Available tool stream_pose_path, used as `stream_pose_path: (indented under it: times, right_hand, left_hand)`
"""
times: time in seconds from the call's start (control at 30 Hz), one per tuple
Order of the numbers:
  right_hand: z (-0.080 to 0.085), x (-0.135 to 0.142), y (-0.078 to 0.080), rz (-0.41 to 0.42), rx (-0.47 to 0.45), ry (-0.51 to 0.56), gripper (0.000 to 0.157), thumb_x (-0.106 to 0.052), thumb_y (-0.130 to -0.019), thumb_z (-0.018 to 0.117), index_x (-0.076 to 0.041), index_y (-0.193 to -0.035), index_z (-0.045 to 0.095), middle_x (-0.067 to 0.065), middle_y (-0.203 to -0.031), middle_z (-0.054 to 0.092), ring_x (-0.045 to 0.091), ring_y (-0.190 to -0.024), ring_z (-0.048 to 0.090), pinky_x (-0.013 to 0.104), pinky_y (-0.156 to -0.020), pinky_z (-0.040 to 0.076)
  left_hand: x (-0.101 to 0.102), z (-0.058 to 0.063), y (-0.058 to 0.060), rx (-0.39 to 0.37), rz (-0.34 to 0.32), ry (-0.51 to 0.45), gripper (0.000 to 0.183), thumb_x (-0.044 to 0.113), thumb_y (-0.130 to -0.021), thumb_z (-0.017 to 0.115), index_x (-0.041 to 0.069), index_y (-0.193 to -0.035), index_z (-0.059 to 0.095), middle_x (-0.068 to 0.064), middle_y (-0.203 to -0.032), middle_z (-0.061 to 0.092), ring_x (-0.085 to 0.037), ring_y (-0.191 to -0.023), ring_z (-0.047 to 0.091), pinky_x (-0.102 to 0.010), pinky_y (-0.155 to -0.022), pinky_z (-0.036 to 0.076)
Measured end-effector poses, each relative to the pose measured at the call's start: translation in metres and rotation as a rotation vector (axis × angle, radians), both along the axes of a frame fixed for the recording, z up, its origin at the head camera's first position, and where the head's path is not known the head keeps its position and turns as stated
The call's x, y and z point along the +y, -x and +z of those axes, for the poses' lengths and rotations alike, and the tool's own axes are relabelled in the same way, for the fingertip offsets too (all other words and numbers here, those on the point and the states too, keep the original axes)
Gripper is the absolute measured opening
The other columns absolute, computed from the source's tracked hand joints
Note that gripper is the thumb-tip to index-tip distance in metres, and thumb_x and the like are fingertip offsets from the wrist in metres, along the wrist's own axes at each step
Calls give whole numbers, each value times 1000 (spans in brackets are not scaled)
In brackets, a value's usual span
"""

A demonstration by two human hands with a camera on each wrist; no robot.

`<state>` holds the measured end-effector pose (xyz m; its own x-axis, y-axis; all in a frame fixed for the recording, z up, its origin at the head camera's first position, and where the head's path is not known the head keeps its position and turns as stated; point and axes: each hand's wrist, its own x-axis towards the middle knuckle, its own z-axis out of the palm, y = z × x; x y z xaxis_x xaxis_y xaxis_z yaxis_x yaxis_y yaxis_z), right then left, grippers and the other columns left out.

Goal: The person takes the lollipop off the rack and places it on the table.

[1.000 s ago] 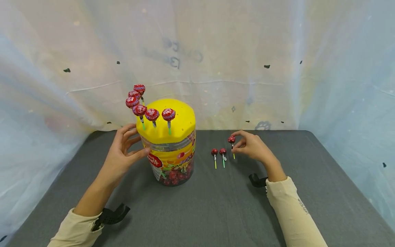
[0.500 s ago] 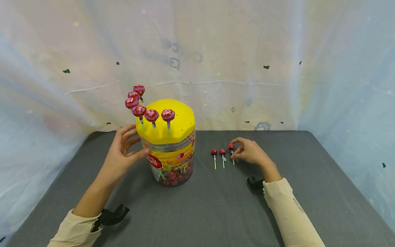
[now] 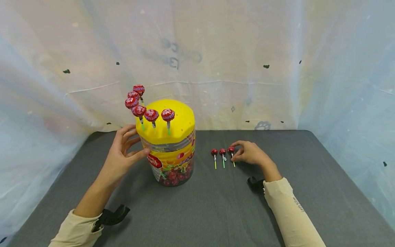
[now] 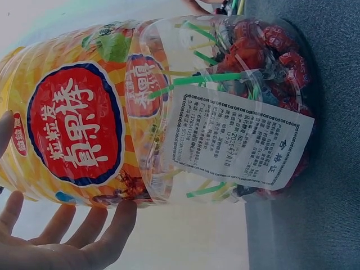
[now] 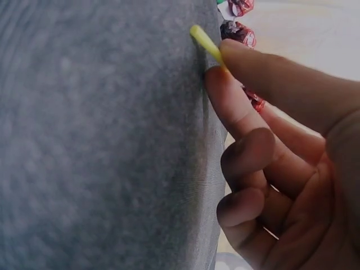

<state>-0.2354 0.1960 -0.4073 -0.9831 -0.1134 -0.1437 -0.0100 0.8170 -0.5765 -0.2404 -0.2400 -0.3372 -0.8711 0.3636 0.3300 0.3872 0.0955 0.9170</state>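
A pale sheet (image 3: 216,44) hangs behind a grey table (image 3: 197,216). On the table, left of centre, the jar (image 3: 172,157) stands upright, more lollipops visible through its lower wall. A push from one side could slide or turn it, since nothing braces its far side. Its yellow lid (image 3: 182,111) carries six upright lollipops (image 3: 151,115), bunched toward the left and front edge; a jolt to the jar, or a rising finger catching a head, could tilt or unseat one.

To the jar's right, well apart from it, three loose lollipops make a row: the left one (image 3: 214,151), the middle one (image 3: 223,151) and the right one (image 3: 231,149). That last one could roll or swing out of line if the fingertips drag on its stick, and a sideways brush might nudge the middle one just beside it.

As for grip, the left hand (image 3: 124,144) is spread wide and bent round the jar's near-left side, thumb in front, fingertips touching farther round. The right hand (image 3: 251,152) is nearly closed, thumb and forefinger pinching the right lollipop's yellow stick (image 5: 203,40); whether its tip touches the table cannot be told.
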Motion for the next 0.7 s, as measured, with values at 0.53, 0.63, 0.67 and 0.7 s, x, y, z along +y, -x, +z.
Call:
stream_pose_path:
  times: [0.53,0.63,0.67,0.7]
  right_hand:
    - [-2,2,-1,8,15,34,54,-21,-84,81,-8,-131,58,-1,-88,74,11,-78,63,29,-73,50]
    - [-2,3,-2,6,10,44,53,-20,-84,80,-9,-132,58,-1,-88,74,11,-78,64,29,-73,50]
    - [-2,3,-2,14,14,43,53,-20,-85,80,-8,-132,58,0,-89,74,11,-78,64,29,-73,50]
    - [-3,3,-2,17,16,43,53,-20,-85,80,-8,-132,58,0,-89,74,11,-78,64,29,-72,50]
  left_hand:
    - [1,2,0,3,8,49,77,7,-95,66,30,-153,22,-8,-154,30,-19,-134,37,-14,-90,51]
    - [0,2,0,3,9,53,77,8,-95,66,30,-153,22,-8,-154,30,-19,-134,37,-14,-90,51]
    - [0,1,-1,4,11,56,76,8,-95,66,30,-153,22,-8,-154,30,-19,-134,37,-14,-90,51]
    - [0,1,-1,3,13,59,76,8,-95,66,30,-153,22,-8,-154,30,-19,-134,37,-14,-90,50]
